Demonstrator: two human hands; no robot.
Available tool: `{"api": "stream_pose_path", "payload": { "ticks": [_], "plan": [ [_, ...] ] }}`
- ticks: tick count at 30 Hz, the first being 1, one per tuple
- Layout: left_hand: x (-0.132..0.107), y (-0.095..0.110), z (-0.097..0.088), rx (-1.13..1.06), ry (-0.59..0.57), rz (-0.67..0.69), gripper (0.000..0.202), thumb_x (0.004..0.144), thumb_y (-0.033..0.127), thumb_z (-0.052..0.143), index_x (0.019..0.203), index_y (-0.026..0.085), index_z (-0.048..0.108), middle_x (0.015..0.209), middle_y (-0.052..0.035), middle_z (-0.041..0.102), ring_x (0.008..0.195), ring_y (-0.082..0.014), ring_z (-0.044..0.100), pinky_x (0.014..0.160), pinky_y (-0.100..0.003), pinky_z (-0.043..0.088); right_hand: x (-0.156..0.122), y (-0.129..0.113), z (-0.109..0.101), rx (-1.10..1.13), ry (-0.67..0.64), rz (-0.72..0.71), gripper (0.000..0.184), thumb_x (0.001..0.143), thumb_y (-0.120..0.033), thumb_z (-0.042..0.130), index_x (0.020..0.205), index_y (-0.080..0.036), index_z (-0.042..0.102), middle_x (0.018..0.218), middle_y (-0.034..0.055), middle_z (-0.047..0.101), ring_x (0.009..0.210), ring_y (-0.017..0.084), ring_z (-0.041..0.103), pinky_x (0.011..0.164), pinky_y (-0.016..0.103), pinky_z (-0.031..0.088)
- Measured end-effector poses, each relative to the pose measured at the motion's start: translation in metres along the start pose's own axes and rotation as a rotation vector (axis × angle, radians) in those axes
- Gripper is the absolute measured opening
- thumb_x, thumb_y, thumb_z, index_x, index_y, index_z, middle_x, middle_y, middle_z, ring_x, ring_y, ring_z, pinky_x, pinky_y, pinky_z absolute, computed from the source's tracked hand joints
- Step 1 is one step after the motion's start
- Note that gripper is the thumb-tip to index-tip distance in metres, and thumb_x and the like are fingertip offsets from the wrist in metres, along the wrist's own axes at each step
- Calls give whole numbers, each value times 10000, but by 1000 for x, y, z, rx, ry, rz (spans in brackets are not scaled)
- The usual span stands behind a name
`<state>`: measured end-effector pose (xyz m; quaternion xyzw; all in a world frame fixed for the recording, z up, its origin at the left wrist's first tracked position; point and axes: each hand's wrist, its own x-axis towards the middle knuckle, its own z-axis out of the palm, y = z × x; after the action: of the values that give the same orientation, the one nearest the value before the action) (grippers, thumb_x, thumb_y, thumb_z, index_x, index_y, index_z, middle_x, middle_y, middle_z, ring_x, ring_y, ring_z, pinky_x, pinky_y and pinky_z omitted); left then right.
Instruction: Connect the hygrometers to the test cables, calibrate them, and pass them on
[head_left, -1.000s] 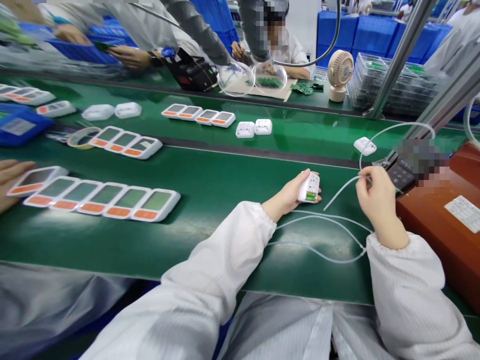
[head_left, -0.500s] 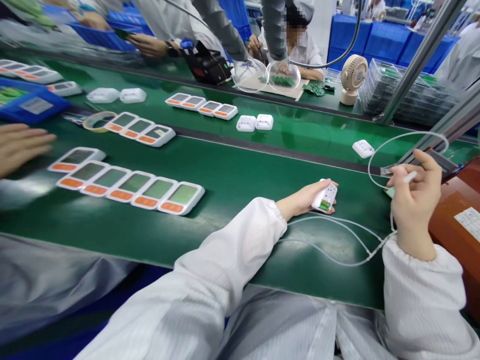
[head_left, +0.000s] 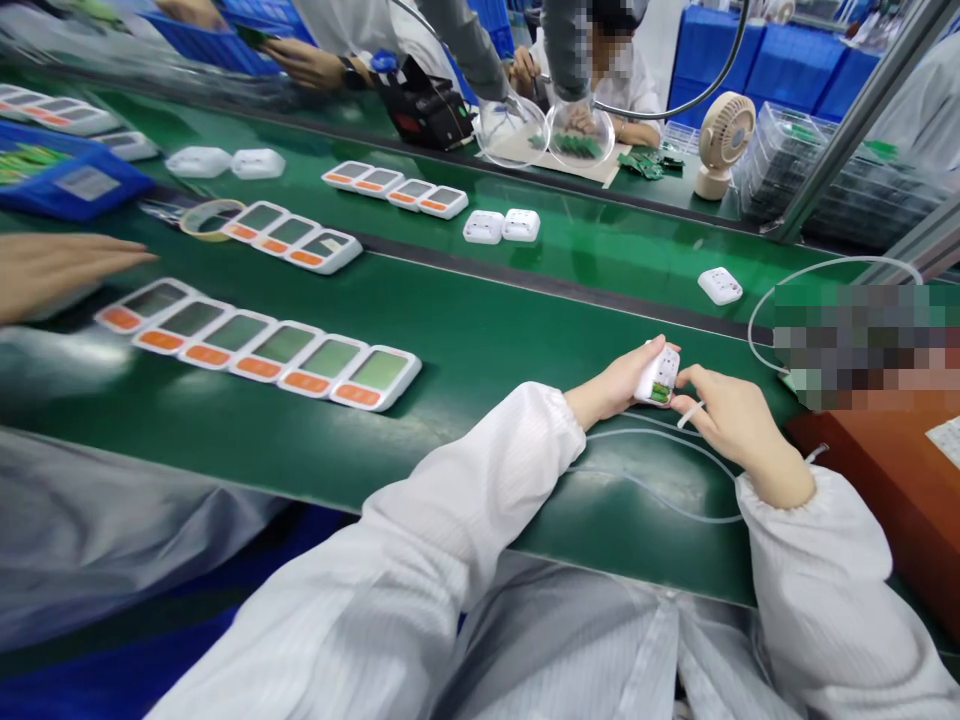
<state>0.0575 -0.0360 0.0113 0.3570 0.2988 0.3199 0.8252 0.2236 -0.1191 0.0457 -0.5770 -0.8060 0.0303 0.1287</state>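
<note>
My left hand point(head_left: 619, 380) is closed around a small white electronic device point(head_left: 663, 365), its back turned up. Green batteries point(head_left: 661, 392) show in the open compartment at the device's lower end. Close against the right side of the device is my right hand point(head_left: 731, 415), thumb and forefinger curled toward the battery end. A short white stick-like piece point(head_left: 690, 415) pokes out between its fingers; its other end is hidden. Thin clear tubing point(head_left: 667, 475) lies on the green bench below both hands.
Several white devices with grey screens and orange strips point(head_left: 259, 345) stand in a row at left, beside another person's hand point(head_left: 60, 275). A single white device point(head_left: 720, 286) lies on the green conveyor point(head_left: 600, 255) beyond. At right sits an orange-brown box point(head_left: 877, 490).
My right hand has come left and down from above the box to the device in my left hand, bringing the white piece along. The other person's hand has shifted right.
</note>
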Motion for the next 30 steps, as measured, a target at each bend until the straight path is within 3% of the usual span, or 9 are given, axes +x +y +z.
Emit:
{"api": "stream_pose_path", "payload": {
  "ticks": [3, 6, 8, 12, 15, 17, 20, 26, 30],
  "plan": [
    [-1, 2, 0, 0, -31, -32, 387, 962, 513, 584, 1113, 157, 595, 826, -48, 677, 697, -169, 675, 613, -282, 552, -3, 8, 5, -7, 13, 27, 280, 1028, -234, 377, 1092, -186, 645, 904, 66, 702, 799, 227, 657, 653, 308, 428],
    [-2, 3, 1, 3, -52, -47, 388, 968, 512, 575, 1118, 155, 576, 802, -41, 669, 692, -173, 674, 630, -306, 571, -3, 7, 5, 93, 55, -54, 501, 923, -48, 328, 1346, -189, 555, 1134, 93, 698, 874, 212, 672, 704, 312, 468],
    [-3, 4, 3, 8, -32, -40, 376, 983, 494, 554, 1119, 144, 575, 773, -28, 656, 647, -153, 655, 615, -286, 559, -3, 2, 1, 112, 61, -131, 496, 919, -81, 377, 1367, -210, 548, 1131, 85, 693, 865, 212, 670, 693, 311, 462],
    [-4, 6, 4, 31, -20, -29, 356, 997, 457, 539, 1131, 131, 588, 770, -24, 658, 615, -132, 641, 579, -244, 518, -3, -10, -10, 111, 3, -225, 381, 885, -391, 649, 1220, -211, 633, 925, 48, 691, 785, 227, 649, 661, 314, 424],
    [-4, 5, 4, 46, -24, -20, 379, 979, 477, 569, 1132, 132, 599, 777, -36, 673, 645, -136, 656, 597, -233, 511, -4, -9, -8, 117, -39, -230, 274, 909, -458, 630, 996, -202, 675, 810, 32, 682, 685, 199, 623, 627, 305, 382],
    [-3, 4, 2, 42, -30, -21, 409, 950, 505, 610, 1128, 136, 607, 791, -40, 677, 665, -143, 666, 617, -241, 518, -3, -5, -2, 72, -8, -181, 226, 976, -349, 523, 904, -198, 676, 748, 32, 678, 658, 192, 623, 613, 304, 360],
    [-2, 4, 1, 37, -32, -30, 417, 938, 516, 624, 1126, 145, 599, 814, -42, 675, 645, -155, 669, 622, -276, 538, -1, 1, 5, 14, 54, -48, 231, 989, -218, 467, 1012, -201, 697, 862, 52, 736, 745, 207, 679, 632, 296, 386],
    [-4, 6, -1, 98, -46, -85, 402, 1014, 496, 480, 1207, 148, 535, 805, -74, 686, 641, -201, 706, 657, -343, 571, 1, 9, -1, -339, -90, 592, 304, 962, -90, 425, 1138, -132, 669, 873, 154, 736, 729, 286, 722, 553, 311, 367],
    [-5, 6, -1, 90, -62, -60, 403, 984, 488, 551, 1212, 155, 546, 942, -105, 707, 671, -194, 714, 673, -351, 582, 1, 12, -1, -303, -143, 512, 303, 1002, -322, 556, 1237, -143, 623, 919, 149, 743, 786, 306, 728, 568, 313, 400]
  ]
}}
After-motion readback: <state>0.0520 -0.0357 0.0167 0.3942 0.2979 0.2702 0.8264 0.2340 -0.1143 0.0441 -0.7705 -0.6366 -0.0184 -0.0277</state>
